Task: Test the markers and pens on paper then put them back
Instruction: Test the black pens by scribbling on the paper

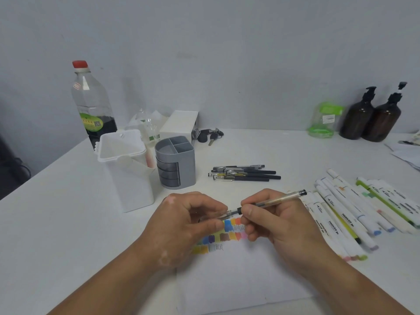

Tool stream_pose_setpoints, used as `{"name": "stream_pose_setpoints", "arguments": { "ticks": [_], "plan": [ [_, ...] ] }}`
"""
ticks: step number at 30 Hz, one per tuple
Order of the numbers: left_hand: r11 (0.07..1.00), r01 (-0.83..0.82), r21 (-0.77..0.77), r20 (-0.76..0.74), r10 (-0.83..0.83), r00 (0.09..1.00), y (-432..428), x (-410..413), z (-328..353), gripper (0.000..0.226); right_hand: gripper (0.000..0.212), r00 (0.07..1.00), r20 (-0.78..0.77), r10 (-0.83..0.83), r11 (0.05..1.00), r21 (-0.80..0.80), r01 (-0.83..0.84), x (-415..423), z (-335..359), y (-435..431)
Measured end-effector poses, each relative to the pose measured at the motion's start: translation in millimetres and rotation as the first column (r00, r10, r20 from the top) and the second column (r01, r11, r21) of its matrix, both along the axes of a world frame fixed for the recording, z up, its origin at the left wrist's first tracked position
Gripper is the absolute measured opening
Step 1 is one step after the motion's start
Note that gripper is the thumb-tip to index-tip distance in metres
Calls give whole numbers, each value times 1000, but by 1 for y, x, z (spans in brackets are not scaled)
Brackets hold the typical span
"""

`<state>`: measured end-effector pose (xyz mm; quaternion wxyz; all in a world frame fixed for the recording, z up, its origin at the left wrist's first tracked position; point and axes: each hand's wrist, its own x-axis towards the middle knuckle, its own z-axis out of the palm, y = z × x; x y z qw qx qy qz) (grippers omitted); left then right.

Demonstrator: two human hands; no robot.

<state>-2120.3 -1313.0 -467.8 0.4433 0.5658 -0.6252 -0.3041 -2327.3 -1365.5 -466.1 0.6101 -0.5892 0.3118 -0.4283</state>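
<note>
the right hand [272, 223] pinches the barrel of a clear pen [272, 201] between thumb and forefinger, the other fingers curled beneath. the left hand [188, 223] has its fingers curled round the clear cap [223, 214] at the pen's front end. cap and pen lie in one line and meet; whether the cap is fully seated cannot be told. both hands hover at the centre of the view, just above a white sheet of paper [238, 280], with the forearms coming in from 5 and 7 o'clock. the pen slants up toward 2 o'clock.

under the hands the paper carries rows of colour swatches [229, 235] and a few black squiggles, partly hidden by the fingers.

at 3 o'clock a spread of white markers [354, 208] lies on the white table [68, 212], near the right hand. at 1 o'clock, beyond the hands, lies a small pile of dark pens [245, 173].

at 11 o'clock stands a grey organiser [176, 160], divided into compartments on top, with dark drawers stacked in its front. just beside it, at 10 o'clock, stands a tall white container [129, 169] with its lid hinged open; its contents cannot be made out. behind these stands a clear bottle [93, 105] with a red cap, dark liquid filling its lower part. a white box [179, 123] and a bunch of keys [209, 135] sit at 12 o'clock by the wall.

far off at 2 o'clock two brown pump bottles [356, 117] stand side by side, a green packet [322, 121] just beside them.
</note>
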Motion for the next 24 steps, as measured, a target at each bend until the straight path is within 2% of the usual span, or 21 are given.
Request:
{"name": "stream_pose_setpoints", "arguments": {
  "ticks": [6, 10, 13, 16, 17, 19, 21, 22, 23, 24],
  "plan": [
    [998, 6, -55, 49, -3, 999, 3, 0, 1, 26, 6, 1000, -5, 13, 999, 30, -13, 2, 4, 5],
    [999, 27, -29, -54, -29, 998, 3, -2, 3, 30, 3, 1000, 10, 1, 1000, 2, -1, 4, 2, 7],
    [1000, 14, -6, -80, -14, 997, 1, 0, 2, 30, 11, 999, 36, 4, 1000, 25, -5, 7, 1, 8],
    [1000, 7, -28, -22, -8, 1000, -1, -2, 1, 29, 17, 999, 8, 44, 998, 45, -44, 3, 3, 6],
    [999, -4, -46, 14, 5, 1000, -2, -2, 1, 29, 24, 998, -17, 55, 998, 28, -54, -1, 4, 3],
    [996, -47, -71, 80, 53, 995, -5, 0, 0, 30, 52, 997, -17, 80, 996, 30, -79, -14, 11, -5],
    [994, -80, -80, 109, 88, 990, -6, 5, -1, 30, 73, 989, 26, 142, 984, 104, -144, -31, 19, -12],
    [993, -79, -82, 114, 88, 990, -6, 7, -2, 30, 73, 981, 13, 195, 972, 132, -195, -37, 22, -14],
    [994, -67, -84, 126, 77, 989, -6, 8, -3, 29, 67, 969, -64, 240, 965, 127, -230, -41, 25, -13],
    [995, -43, -88, 144, 56, 988, -5, 8, -3, 29, 54, 943, -209, 259, 965, 89, -246, -41, 28, -11]
  ]
}}
